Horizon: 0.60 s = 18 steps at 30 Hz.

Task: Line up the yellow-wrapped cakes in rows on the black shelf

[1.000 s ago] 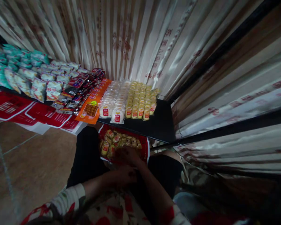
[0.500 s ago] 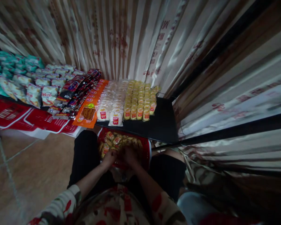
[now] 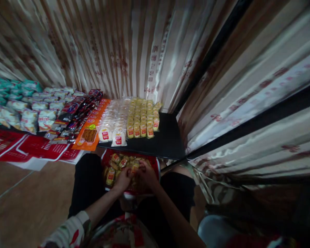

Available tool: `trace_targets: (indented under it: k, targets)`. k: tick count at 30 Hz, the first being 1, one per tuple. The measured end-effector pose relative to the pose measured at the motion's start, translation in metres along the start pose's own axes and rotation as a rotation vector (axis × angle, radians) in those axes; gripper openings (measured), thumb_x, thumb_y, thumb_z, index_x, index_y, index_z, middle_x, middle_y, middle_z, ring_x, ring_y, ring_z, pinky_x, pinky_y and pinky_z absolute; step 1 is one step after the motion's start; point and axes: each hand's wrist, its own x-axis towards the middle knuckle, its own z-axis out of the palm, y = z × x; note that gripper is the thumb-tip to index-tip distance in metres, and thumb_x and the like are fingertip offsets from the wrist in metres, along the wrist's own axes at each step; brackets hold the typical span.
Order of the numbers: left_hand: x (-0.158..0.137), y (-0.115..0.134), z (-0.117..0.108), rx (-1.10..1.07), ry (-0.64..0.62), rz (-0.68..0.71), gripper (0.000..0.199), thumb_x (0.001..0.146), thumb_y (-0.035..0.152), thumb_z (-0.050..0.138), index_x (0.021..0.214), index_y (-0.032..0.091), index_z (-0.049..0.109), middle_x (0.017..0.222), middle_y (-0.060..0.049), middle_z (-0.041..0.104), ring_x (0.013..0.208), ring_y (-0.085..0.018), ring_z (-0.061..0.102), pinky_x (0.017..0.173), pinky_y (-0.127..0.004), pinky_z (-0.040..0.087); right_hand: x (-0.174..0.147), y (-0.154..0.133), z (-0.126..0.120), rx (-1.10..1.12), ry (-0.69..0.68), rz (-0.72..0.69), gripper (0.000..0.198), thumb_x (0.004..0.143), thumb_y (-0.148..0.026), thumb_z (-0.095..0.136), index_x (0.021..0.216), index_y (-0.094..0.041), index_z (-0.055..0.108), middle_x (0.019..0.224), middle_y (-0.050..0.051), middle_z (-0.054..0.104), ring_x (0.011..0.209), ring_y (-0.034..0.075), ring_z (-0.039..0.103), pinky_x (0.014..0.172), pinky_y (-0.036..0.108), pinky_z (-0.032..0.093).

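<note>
A red basket point(image 3: 158, 168) sits between my knees, filled with small yellow-wrapped snack packets point(image 3: 110, 176) with red labels. My left hand point(image 3: 124, 179) is closed over the basket's middle, its fingertips at one yellow snack packet point(image 3: 134, 167). My right hand point(image 3: 146, 175) curls in from the other side, fingers bent against the same packet. The two hands nearly meet, and their undersides are hidden. Ahead on a black board point(image 3: 167, 137), matching yellow snack packets point(image 3: 143, 119) stand in tight rows.
Left of the yellow rows lie white snack packets point(image 3: 119, 137), an orange bag point(image 3: 88, 135), dark packets point(image 3: 72, 112), white bags point(image 3: 47, 120) and teal bags point(image 3: 26, 88). Red perforated baskets point(image 3: 41, 148) sit below them. A striped curtain point(image 3: 119, 44) and dark poles point(image 3: 212, 58) border the board.
The view has shifted, so the scene sits further left and lower. My hands have risen slightly above the pile, and a yellow snack packet now shows between their fingers.
</note>
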Motion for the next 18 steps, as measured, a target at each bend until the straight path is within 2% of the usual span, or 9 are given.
trace_targets:
  k: [5, 9, 14, 18]
  targets:
    - [-0.004, 0.053, -0.001, -0.024, 0.072, 0.199, 0.021, 0.077, 0.017, 0.055, 0.097, 0.017, 0.062, 0.085, -0.002, 0.066, 0.08, -0.017, 0.062, 0.075, -0.026, 0.046, -0.011, -0.017, -0.026, 0.039, 0.139, -0.053, 0.03, 0.076, -0.032, 0.057, 0.104, -0.023, 0.063, 0.096, 0.003, 0.068, 0.082, 0.017, 0.066, 0.077, 0.031, 0.054]
    - [0.005, 0.091, 0.012, -0.065, 0.062, 0.289, 0.021, 0.077, 0.015, 0.055, 0.097, 0.017, 0.061, 0.087, -0.003, 0.067, 0.08, -0.016, 0.062, 0.075, -0.027, 0.048, -0.007, -0.029, -0.048, 0.052, 0.281, -0.091, 0.032, 0.077, -0.036, 0.057, 0.107, -0.023, 0.062, 0.098, 0.004, 0.068, 0.083, 0.018, 0.066, 0.077, 0.032, 0.055]
    - [0.026, 0.129, 0.037, -0.146, 0.068, 0.339, 0.028, 0.081, 0.011, 0.052, 0.108, 0.016, 0.056, 0.098, -0.006, 0.066, 0.087, -0.015, 0.063, 0.081, -0.027, 0.05, 0.024, -0.03, -0.079, 0.203, 0.388, -0.109, 0.039, 0.076, -0.04, 0.056, 0.11, -0.02, 0.059, 0.104, 0.008, 0.067, 0.089, 0.02, 0.065, 0.079, 0.034, 0.055]
    - [0.04, 0.152, 0.053, -0.086, 0.134, 0.427, 0.036, 0.083, 0.009, 0.046, 0.118, 0.016, 0.052, 0.116, -0.01, 0.06, 0.1, -0.017, 0.061, 0.088, -0.03, 0.05, 0.058, -0.028, -0.103, 0.171, 0.476, -0.125, 0.043, 0.076, -0.043, 0.054, 0.111, -0.017, 0.059, 0.103, 0.011, 0.067, 0.088, 0.021, 0.065, 0.078, 0.034, 0.055]
